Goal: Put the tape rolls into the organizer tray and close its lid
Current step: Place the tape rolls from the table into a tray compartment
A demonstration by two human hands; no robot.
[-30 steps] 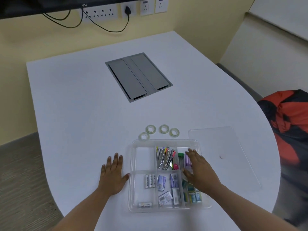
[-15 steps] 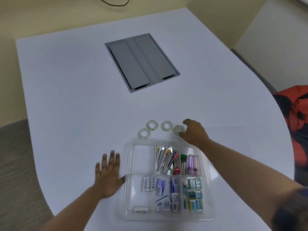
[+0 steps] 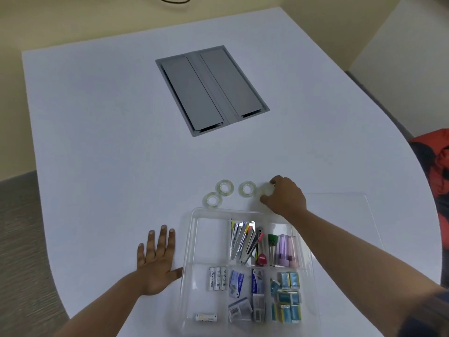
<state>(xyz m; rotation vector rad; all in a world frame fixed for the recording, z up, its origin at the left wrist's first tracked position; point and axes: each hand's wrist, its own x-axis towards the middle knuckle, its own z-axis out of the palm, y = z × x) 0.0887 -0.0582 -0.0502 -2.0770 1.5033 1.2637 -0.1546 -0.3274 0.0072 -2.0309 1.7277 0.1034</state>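
Observation:
A clear organizer tray (image 3: 194, 239) sits at the near table edge, its compartments holding batteries, clips, staples and small packs; the top-left compartment is bare. Three clear tape rolls lie loose just beyond it: one (image 3: 212, 200) nearest the tray, one (image 3: 224, 187) behind it, one (image 3: 247, 189) to the right. My right hand (image 3: 285, 197) is closed around a fourth tape roll (image 3: 266, 190) on the table. My left hand (image 3: 155, 261) lies flat, fingers spread, left of the tray. The clear lid (image 3: 345, 215) lies on the table to the tray's right.
A grey cable hatch (image 3: 211, 90) is set into the white table (image 3: 97, 142) farther back. A red and black bag (image 3: 435, 171) sits off the table's right edge. The table edge curves close to the tray's near side.
My right hand left the tray's right compartments, reached beyond its far edge and closed on the rightmost tape roll. The camera tilted down. My left hand stayed flat.

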